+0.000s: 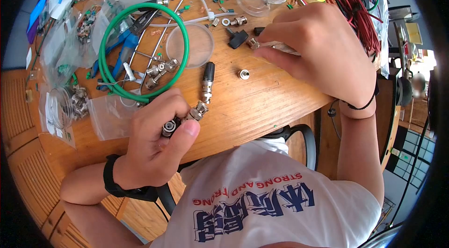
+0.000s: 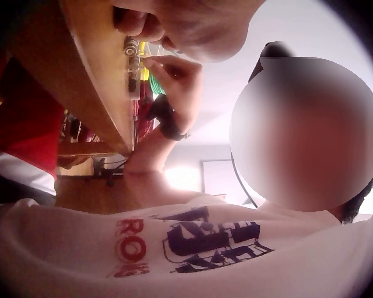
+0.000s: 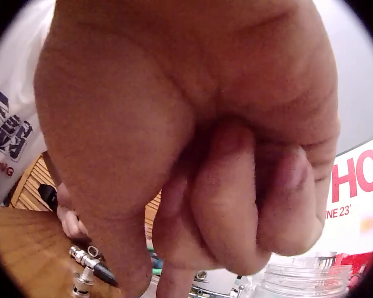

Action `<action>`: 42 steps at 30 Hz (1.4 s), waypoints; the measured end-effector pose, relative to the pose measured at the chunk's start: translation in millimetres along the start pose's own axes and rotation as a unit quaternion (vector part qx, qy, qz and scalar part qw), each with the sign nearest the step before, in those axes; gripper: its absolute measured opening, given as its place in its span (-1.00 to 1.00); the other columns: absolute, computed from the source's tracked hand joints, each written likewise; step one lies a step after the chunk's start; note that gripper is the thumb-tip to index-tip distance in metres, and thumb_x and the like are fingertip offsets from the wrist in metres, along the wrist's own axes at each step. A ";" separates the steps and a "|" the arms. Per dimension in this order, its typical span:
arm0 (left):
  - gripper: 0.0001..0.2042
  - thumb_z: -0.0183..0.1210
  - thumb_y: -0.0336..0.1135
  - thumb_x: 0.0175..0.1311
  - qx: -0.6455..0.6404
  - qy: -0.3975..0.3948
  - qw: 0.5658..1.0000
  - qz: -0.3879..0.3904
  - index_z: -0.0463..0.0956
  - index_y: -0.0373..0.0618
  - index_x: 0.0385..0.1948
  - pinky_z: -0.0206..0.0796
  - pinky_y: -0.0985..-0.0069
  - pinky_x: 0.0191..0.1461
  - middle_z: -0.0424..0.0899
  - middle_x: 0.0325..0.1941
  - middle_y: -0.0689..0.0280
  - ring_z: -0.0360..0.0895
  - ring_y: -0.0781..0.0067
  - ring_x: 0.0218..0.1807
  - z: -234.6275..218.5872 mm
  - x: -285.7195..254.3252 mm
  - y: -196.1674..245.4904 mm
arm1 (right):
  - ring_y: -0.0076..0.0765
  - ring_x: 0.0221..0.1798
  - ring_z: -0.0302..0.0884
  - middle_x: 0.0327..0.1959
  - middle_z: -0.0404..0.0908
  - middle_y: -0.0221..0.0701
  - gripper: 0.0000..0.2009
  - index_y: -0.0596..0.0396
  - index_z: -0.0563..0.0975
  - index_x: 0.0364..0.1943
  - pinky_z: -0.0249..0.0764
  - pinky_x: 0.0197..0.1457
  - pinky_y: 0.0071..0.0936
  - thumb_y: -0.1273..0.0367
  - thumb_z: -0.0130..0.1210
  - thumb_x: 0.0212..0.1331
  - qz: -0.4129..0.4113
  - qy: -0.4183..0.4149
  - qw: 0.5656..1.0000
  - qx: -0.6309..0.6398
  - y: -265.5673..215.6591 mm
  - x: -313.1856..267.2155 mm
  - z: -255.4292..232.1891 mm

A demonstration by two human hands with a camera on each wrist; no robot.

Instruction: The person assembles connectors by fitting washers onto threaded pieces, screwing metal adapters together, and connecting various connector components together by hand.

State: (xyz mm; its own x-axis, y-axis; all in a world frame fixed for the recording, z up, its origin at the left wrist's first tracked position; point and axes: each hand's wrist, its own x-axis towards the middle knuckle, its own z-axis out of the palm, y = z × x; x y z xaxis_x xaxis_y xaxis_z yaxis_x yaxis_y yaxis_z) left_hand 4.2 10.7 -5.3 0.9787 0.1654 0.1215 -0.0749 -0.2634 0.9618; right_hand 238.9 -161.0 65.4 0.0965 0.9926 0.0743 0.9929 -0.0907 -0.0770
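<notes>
In the head view my left hand pinches a silver BNC connector between thumb and index finger. A second metal connector sits within its curled fingers, its round open end showing. Just beyond lies a BNC plug with a black boot, its metal end close to the pinched connector. My right hand reaches over the table's right side, thumb and index finger pinching a small silver connector. In the right wrist view its other fingers are curled, and its fingertips run out of the frame.
A short metal fitting and a black T-shaped piece lie near the right hand. Around are a green cable loop, a clear round lid, blue-handled pliers, clear jars and red wire.
</notes>
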 end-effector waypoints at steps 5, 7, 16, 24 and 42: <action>-0.80 0.13 -0.46 0.35 -0.014 0.000 1.000 -0.005 0.31 -0.25 -0.48 -0.07 0.39 -0.42 0.19 -0.49 0.27 0.08 0.41 -0.51 1.8 -0.1 -1.1 | 0.00 -0.38 0.64 -0.46 0.67 -0.26 -0.86 0.15 0.72 -0.37 0.51 -0.29 -0.15 0.37 0.41 0.06 0.029 -0.049 0.998 -0.035 -1.4 1.6 7.9; -0.80 0.13 -0.46 0.35 -0.010 0.003 1.000 0.003 0.31 -0.25 -0.47 -0.08 0.39 -0.42 0.19 -0.49 0.28 0.08 0.41 -0.51 2.2 -0.2 -2.4 | 0.01 -0.36 0.64 -0.45 0.67 -0.25 -0.85 0.16 0.72 -0.34 0.51 -0.28 -0.15 0.37 0.39 0.07 0.014 -0.041 0.999 -0.028 -0.4 3.5 11.4; -0.81 0.12 -0.46 0.38 0.012 0.006 1.000 -0.001 0.34 -0.28 -0.44 -0.03 0.40 -0.41 0.23 -0.49 0.26 0.11 0.39 -0.50 0.9 -1.1 2.2 | -0.03 -0.41 0.66 -0.49 0.64 -0.21 -0.85 0.18 0.72 -0.28 0.51 -0.34 -0.15 0.47 0.40 0.05 -0.029 0.003 1.000 -0.004 9.9 7.8 14.6; -0.75 -0.03 -0.30 0.54 0.034 -0.011 0.999 -0.031 0.40 -0.26 -0.37 0.15 0.50 -0.19 0.35 -0.38 0.26 0.30 0.45 -0.33 1.3 -1.1 6.6 | -0.67 -0.67 0.02 -0.63 0.57 -0.55 -0.74 0.14 0.79 -0.14 -0.09 -0.58 -0.55 0.49 0.51 0.04 -0.091 -0.024 0.935 0.342 19.4 19.0 1.7; -0.85 0.09 -0.38 0.47 0.026 0.001 1.000 0.006 0.53 -0.26 -0.29 0.21 0.48 -0.18 0.44 -0.34 0.24 0.37 0.44 -0.31 3.6 -0.5 1.5 | -0.49 -0.31 0.75 -0.28 0.76 -0.35 -0.83 0.21 0.69 -0.23 0.61 -0.43 -0.67 0.57 0.36 0.06 -0.075 -0.024 0.874 0.479 -4.6 22.4 18.2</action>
State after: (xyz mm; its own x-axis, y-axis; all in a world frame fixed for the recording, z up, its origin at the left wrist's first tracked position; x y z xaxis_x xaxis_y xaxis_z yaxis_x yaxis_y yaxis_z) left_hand 4.3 6.8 -4.8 0.9776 0.1632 0.1329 -0.0760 -0.3151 0.9460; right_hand 235.2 -136.9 49.3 -0.0559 0.9917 0.1161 0.4778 0.1287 -0.8690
